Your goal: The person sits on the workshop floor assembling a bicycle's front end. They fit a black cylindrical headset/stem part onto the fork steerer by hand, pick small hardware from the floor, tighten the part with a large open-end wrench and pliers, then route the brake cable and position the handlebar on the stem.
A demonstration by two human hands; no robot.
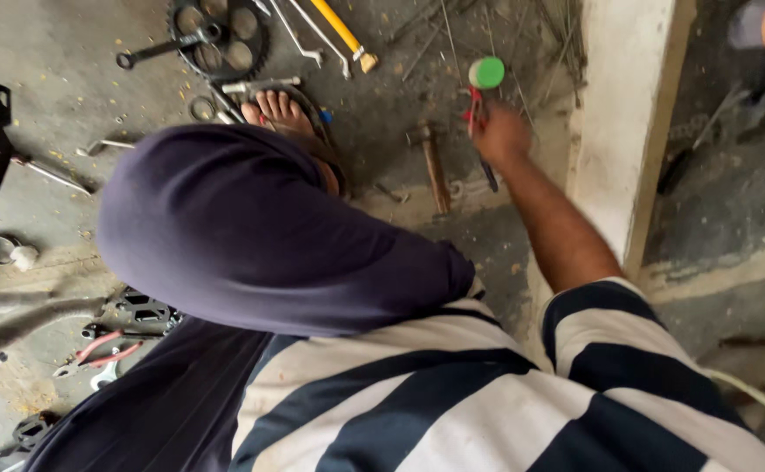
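1. Striped shirt (505, 393) fills the bottom of the head view, nearest the camera, with a knee in dark purple cloth (251, 227) raised just above it.
2. Right hand (502, 135) reaches out over the floor (59, 70); its grip is clenched around a red-handled tool (476, 109), whose dark tip (491, 179) shows just below the hand.
3. Just above that grip, touching the tool's top, sits a round green cap (487, 72); whether it belongs to the tool cannot be told.
4. Left of the grip, near it, a hammer (433, 166) lies on the floor, head away from the camera.
5. Further left of the grip, a bare foot (279, 109) peeks out past the knee.
6. Up and left of the grip, well apart, lie a chainring with crank (216, 39), two thin spanners (299, 35) and a yellow handle (339, 28).
7. Right of the grip, just beside it, runs a pale concrete ledge (627, 105).
8. Far down and left of the grip, red-handled pliers (107, 350) lie on the floor beside the leg.
9. Left hand is out of sight, so its grip cannot be described.
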